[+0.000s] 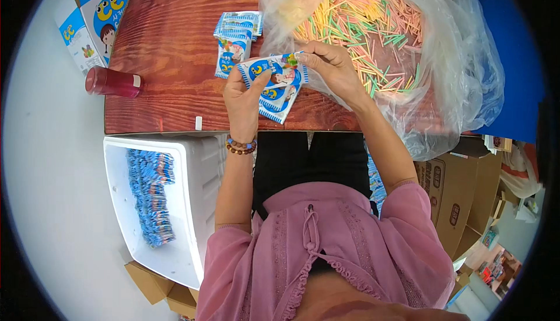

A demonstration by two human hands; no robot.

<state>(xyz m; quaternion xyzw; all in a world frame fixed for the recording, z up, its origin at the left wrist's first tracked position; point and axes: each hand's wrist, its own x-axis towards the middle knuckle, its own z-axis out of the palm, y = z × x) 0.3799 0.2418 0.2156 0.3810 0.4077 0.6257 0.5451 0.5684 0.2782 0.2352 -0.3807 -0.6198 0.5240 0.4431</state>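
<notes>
My left hand (241, 100) pinches the left side of a small blue-and-white printed packet (282, 76), thumb lying across its front. At the packet's upper right corner, the thumb and fingers of my right hand (333, 71) are closed on its edge. More packets of the same kind (282, 110) sit right beneath the held one, near the table's front edge; whether my left hand also grips them is hidden. Just beyond my left hand lies an overlapping pile of these packets (234, 50). Past my right hand, many thin pink, yellow and green sticks (364, 15) are heaped on clear plastic.
A large clear plastic bag (475, 70) spreads over the wooden table's (175, 41) right side. At left are a red-pink container (114, 82) and printed boxes (105, 15). Below stands a white foam box (201, 187) with rows of packets; cardboard boxes (461, 187) are at right.
</notes>
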